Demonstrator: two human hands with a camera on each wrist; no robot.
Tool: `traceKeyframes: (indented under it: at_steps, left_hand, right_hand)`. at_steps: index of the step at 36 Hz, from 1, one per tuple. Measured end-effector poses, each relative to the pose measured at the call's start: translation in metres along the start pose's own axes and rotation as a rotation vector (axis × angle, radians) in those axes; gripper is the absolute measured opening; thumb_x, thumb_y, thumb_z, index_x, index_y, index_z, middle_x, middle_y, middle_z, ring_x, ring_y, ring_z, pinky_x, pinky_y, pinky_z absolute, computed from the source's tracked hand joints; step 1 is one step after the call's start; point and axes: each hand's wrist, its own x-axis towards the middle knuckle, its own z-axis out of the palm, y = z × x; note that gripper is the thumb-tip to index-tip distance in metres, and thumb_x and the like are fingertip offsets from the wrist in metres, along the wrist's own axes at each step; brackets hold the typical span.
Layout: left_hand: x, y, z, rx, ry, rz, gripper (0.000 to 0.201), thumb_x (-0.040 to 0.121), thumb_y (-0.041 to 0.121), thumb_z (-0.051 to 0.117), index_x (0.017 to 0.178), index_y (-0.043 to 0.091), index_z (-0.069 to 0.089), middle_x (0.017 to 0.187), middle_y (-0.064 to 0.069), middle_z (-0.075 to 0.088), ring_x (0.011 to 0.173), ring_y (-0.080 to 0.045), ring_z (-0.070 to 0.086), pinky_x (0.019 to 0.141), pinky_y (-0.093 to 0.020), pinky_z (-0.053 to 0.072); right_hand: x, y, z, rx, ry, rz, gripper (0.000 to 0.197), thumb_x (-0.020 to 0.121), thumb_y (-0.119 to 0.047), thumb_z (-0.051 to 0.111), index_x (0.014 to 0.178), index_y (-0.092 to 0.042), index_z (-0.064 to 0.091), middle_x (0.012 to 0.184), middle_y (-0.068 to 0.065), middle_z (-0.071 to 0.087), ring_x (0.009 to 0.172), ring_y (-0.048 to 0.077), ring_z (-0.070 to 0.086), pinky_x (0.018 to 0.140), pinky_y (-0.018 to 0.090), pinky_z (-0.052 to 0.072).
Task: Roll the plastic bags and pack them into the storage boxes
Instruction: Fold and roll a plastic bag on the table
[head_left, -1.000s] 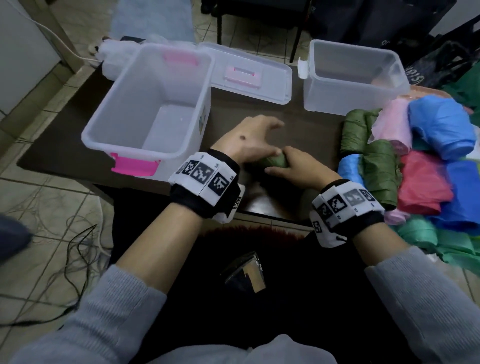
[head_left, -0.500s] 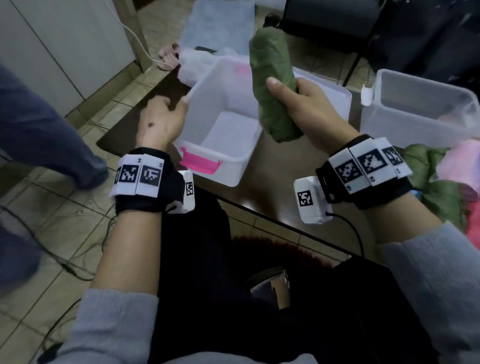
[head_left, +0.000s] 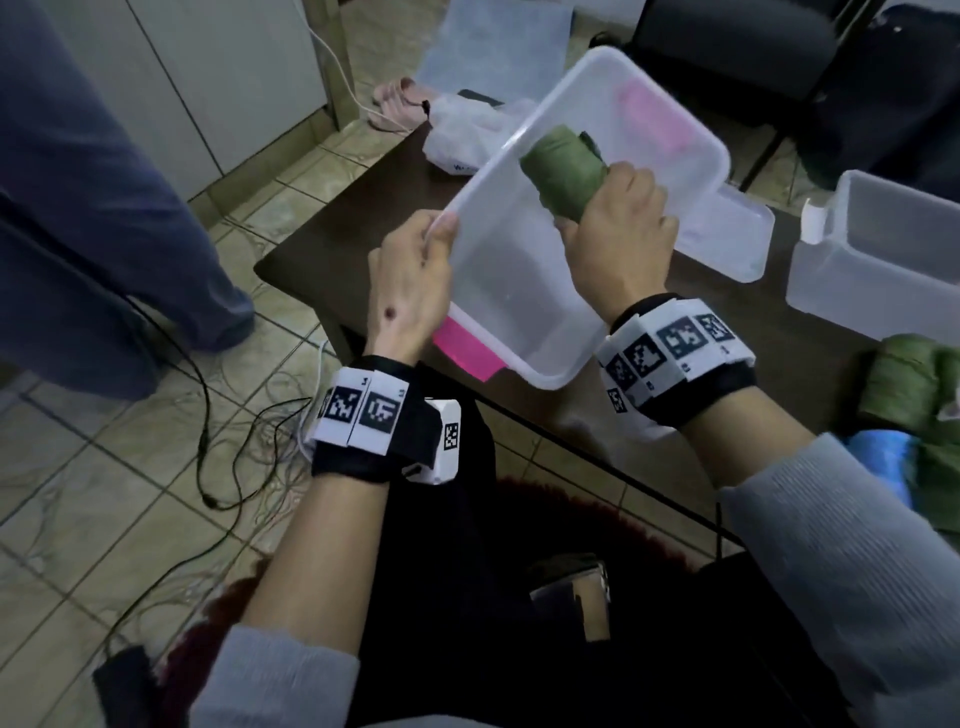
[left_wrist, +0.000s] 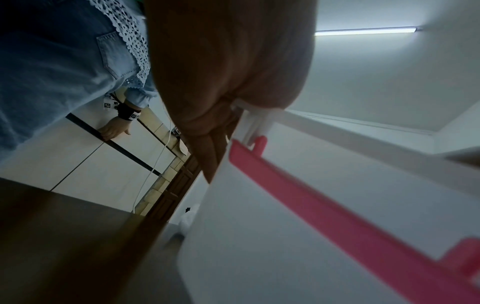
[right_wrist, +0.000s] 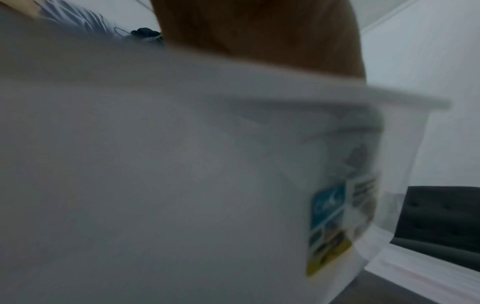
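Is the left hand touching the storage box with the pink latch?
Touching. In the head view the left hand pinches the storage box rim; the left wrist view shows fingers against that rim.

Both forearms reach forward from grey sleeves, each wrist wrapped in a black band with white marker tiles. The left hand (head_left: 410, 280) is raised with its back toward the head camera, fingers curled over the rim of the storage box (head_left: 524, 317) at its near left corner (the left wrist view shows the fingers pinching that edge). The right hand (head_left: 618, 234), a little higher and to the right of the left, is inside the box, knuckles up, fingers wrapped round a rolled green bag (head_left: 563, 169) that juts out beyond the thumb side.
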Motion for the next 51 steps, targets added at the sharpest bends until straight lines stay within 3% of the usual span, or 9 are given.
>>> traceKeyframes:
  at_steps: [12, 16, 21, 28, 35, 39, 42, 47, 51]
  left_hand:
    - [-0.019, -0.012, 0.008, -0.137, -0.001, 0.116, 0.029, 0.094, 0.052, 0.043, 0.099, 0.032, 0.063, 0.091, -0.010, 0.071, 0.076, -0.017, 0.063, 0.074, -0.047, 0.055]
    - [-0.021, -0.016, 0.005, -0.151, 0.021, 0.108, 0.031, 0.097, 0.042, 0.045, 0.105, 0.021, 0.067, 0.089, 0.015, 0.067, 0.079, -0.012, 0.062, 0.077, -0.039, 0.055]
    - [-0.022, -0.018, 0.004, -0.136, 0.033, 0.132, 0.030, 0.099, 0.037, 0.045, 0.106, 0.018, 0.067, 0.089, 0.013, 0.066, 0.079, -0.002, 0.061, 0.076, -0.027, 0.051]
    - [-0.022, -0.021, 0.005, -0.126, 0.045, 0.132, 0.031, 0.098, 0.040, 0.045, 0.105, 0.018, 0.066, 0.088, 0.008, 0.066, 0.079, -0.009, 0.061, 0.076, -0.038, 0.053]
    - [-0.019, -0.017, 0.005, -0.108, 0.031, 0.144, 0.034, 0.098, 0.040, 0.044, 0.106, 0.016, 0.066, 0.092, -0.001, 0.070, 0.086, -0.023, 0.067, 0.076, -0.041, 0.054]
    - [-0.016, -0.016, 0.005, -0.113, 0.016, 0.140, 0.032, 0.098, 0.039, 0.045, 0.105, 0.015, 0.066, 0.092, 0.002, 0.069, 0.087, -0.017, 0.067, 0.078, -0.035, 0.055]
    - [-0.014, -0.016, 0.003, -0.091, 0.017, 0.152, 0.031, 0.098, 0.036, 0.046, 0.106, 0.014, 0.066, 0.092, 0.006, 0.067, 0.079, -0.001, 0.062, 0.072, -0.016, 0.049]
    - [-0.012, -0.017, 0.003, -0.078, 0.025, 0.138, 0.031, 0.098, 0.038, 0.045, 0.107, 0.016, 0.066, 0.089, 0.009, 0.064, 0.075, 0.000, 0.058, 0.070, -0.016, 0.048]
    - [-0.008, -0.016, 0.005, -0.063, 0.034, 0.097, 0.030, 0.098, 0.038, 0.046, 0.105, 0.017, 0.066, 0.085, 0.008, 0.062, 0.075, -0.007, 0.057, 0.068, -0.019, 0.047]
  right_hand:
    - [-0.029, -0.010, 0.033, 0.204, -0.474, 0.096, 0.059, 0.092, -0.033, 0.058, 0.129, 0.002, 0.030, 0.134, 0.019, 0.037, 0.125, 0.033, 0.037, 0.100, 0.047, 0.036]
    - [-0.033, -0.014, 0.035, 0.191, -0.617, 0.023, 0.061, 0.091, -0.036, 0.059, 0.131, 0.001, 0.031, 0.135, 0.021, 0.039, 0.126, 0.035, 0.037, 0.102, 0.044, 0.034]
    - [-0.029, -0.016, 0.032, 0.082, -0.759, -0.043, 0.068, 0.089, -0.049, 0.056, 0.135, -0.004, 0.035, 0.137, 0.020, 0.036, 0.127, 0.035, 0.035, 0.103, 0.038, 0.031]
    - [-0.022, -0.014, 0.025, 0.113, -0.855, -0.120, 0.049, 0.089, -0.044, 0.059, 0.116, -0.004, 0.053, 0.120, 0.015, 0.053, 0.102, 0.027, 0.050, 0.079, 0.028, 0.036]
    - [-0.023, -0.012, 0.018, 0.185, -0.962, -0.081, 0.049, 0.091, -0.047, 0.054, 0.118, -0.007, 0.053, 0.114, 0.010, 0.059, 0.105, 0.026, 0.056, 0.087, 0.031, 0.043]
    - [-0.029, -0.016, 0.023, 0.252, -0.897, 0.002, 0.070, 0.088, -0.056, 0.053, 0.134, -0.005, 0.036, 0.124, 0.009, 0.049, 0.116, 0.025, 0.049, 0.089, 0.031, 0.039]
    - [-0.034, -0.022, 0.029, 0.139, -0.736, -0.041, 0.075, 0.089, -0.063, 0.041, 0.138, -0.005, 0.034, 0.142, 0.014, 0.029, 0.132, 0.030, 0.029, 0.105, 0.040, 0.030]
    - [-0.029, -0.024, 0.027, 0.310, -0.836, -0.064, 0.061, 0.099, -0.051, 0.027, 0.143, -0.008, 0.034, 0.145, 0.013, 0.040, 0.133, 0.028, 0.038, 0.105, 0.031, 0.029]
    - [-0.025, -0.020, 0.024, 0.205, -0.437, -0.267, 0.044, 0.099, -0.039, 0.038, 0.133, -0.014, 0.051, 0.142, 0.010, 0.042, 0.133, 0.026, 0.034, 0.110, 0.040, 0.028]
